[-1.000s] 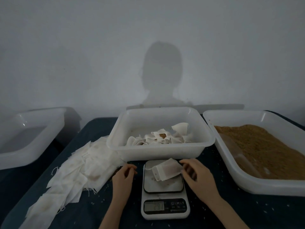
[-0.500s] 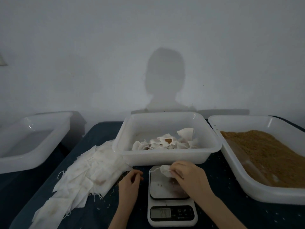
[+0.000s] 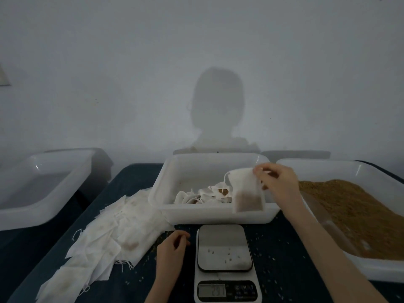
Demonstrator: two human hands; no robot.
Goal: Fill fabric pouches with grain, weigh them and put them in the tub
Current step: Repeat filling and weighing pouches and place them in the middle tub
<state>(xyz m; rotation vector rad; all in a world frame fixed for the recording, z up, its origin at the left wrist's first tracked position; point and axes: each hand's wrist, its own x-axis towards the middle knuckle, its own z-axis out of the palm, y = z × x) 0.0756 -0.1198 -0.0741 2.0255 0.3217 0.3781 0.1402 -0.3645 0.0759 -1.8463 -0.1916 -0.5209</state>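
My right hand (image 3: 277, 182) pinches the top of a filled white fabric pouch (image 3: 247, 190), which hangs over the right end of the middle white tub (image 3: 214, 215). Brown grain shows through the pouch's lower half. Several filled pouches (image 3: 203, 194) lie inside that tub. The kitchen scale (image 3: 225, 262) stands in front of the tub, its platform bare apart from a few loose grains. My left hand (image 3: 172, 244) rests on the dark table left of the scale, fingers loosely curled, holding nothing. Flat unfilled pouches (image 3: 109, 237) are heaped at the left.
A large white tub of brown grain (image 3: 354, 213) stands at the right. Another white tub (image 3: 41, 186) sits off the table's left side. Loose grains are scattered over the dark tabletop (image 3: 282, 248). A grey wall rises behind.
My right hand lifted the filled pouch off the scale platform and carried it up over the middle tub. The left hand stayed beside the scale.
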